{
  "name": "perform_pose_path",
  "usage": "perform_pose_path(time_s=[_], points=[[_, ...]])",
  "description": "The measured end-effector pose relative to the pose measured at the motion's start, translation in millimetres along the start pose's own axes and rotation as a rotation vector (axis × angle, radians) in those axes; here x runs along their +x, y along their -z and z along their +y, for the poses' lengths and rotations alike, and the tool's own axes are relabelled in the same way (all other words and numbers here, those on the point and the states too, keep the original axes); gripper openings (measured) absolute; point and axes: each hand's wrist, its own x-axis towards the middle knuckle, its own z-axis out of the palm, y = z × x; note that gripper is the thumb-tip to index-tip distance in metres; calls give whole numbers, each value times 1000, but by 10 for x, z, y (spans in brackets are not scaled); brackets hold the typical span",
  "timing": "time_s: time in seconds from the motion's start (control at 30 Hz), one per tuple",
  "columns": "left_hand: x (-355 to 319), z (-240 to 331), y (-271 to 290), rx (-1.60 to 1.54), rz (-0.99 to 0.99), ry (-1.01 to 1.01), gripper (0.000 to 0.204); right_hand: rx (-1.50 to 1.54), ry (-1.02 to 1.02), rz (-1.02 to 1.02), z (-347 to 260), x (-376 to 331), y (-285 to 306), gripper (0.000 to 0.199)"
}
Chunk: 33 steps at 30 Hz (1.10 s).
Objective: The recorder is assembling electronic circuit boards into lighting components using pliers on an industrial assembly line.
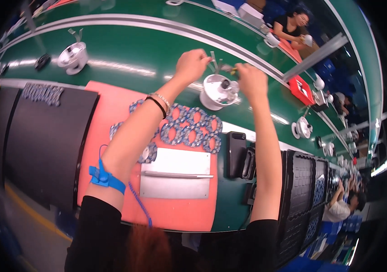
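A white round housing (219,93), open at the top with a dark round part inside, stands upright on the green work surface in front of me. Thin pale strips (213,63) rise from its far rim. My left hand (192,67) is closed in a pinch beside those strips; whatever its fingertips hold is too small to make out. On the other side, my right hand (252,81) is closed above the housing's right edge. A small yellow-and-dark object (233,71) shows at its fingertips, its kind unclear. A blue wrist strap (107,179) circles my left forearm.
Several blue-and-grey rings (192,136) lie on a pink mat (184,213), near a metal plate (175,188). More white housings (73,58) stand along the green line. Black trays (300,181) are at right, a red bin (301,90) beyond. Other people work farther off.
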Motion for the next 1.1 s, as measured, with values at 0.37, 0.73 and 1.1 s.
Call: perform_pose_path(time_s=[0.37,0.73,1.1], points=[[-2546,1741,2824,533,-722,-436,24,1499,-586,542,-734,-330,1429,29],[-6069,-648,3787,-402,-344,1369,13,1588,-815,676,-1268,-1021,1716,33],[-4581,-133,3302,-639,-841,763,29,1464,-936,722,-938,-1317,1605,31]])
